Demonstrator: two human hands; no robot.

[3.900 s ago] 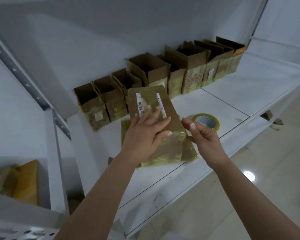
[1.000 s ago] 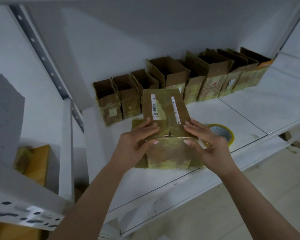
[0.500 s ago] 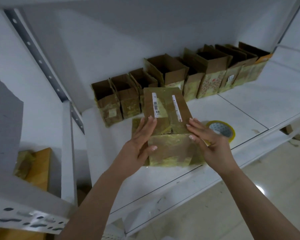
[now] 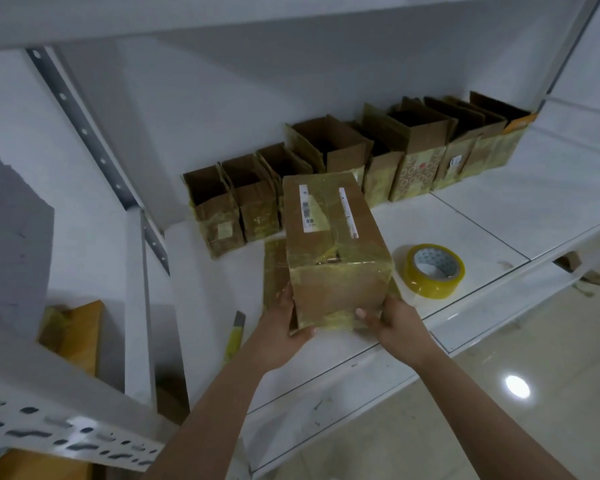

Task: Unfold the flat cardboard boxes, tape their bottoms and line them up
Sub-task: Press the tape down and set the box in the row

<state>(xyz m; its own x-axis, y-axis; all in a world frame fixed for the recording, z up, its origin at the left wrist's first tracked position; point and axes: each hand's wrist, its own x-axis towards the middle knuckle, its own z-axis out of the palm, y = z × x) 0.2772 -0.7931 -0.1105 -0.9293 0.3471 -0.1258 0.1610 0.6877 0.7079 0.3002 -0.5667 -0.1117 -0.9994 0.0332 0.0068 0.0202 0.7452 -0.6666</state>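
A brown cardboard box [image 4: 333, 251], wrapped in yellowish tape and bearing a white barcode label, stands upside down with its taped bottom facing up. My left hand [image 4: 281, 327] grips its lower left corner, thumb on the near face. My right hand [image 4: 392, 320] grips its lower right corner from below. A flat piece of cardboard [image 4: 274, 268] lies on the white shelf [image 4: 465, 223] under and left of the box. A row of several unfolded open boxes [image 4: 343, 164] lines the back wall.
A roll of yellow tape [image 4: 434, 270] lies flat just right of the box. A yellow utility knife [image 4: 234, 336] lies left of my left wrist. A perforated metal upright [image 4: 94, 140] rises at the left. Yellow-brown packages [image 4: 75, 332] sit on a lower left level.
Both hands slid from the top of the box down to its lower near corners and now grip it. The box has been raised and stands taller, uncovering the tape roll.
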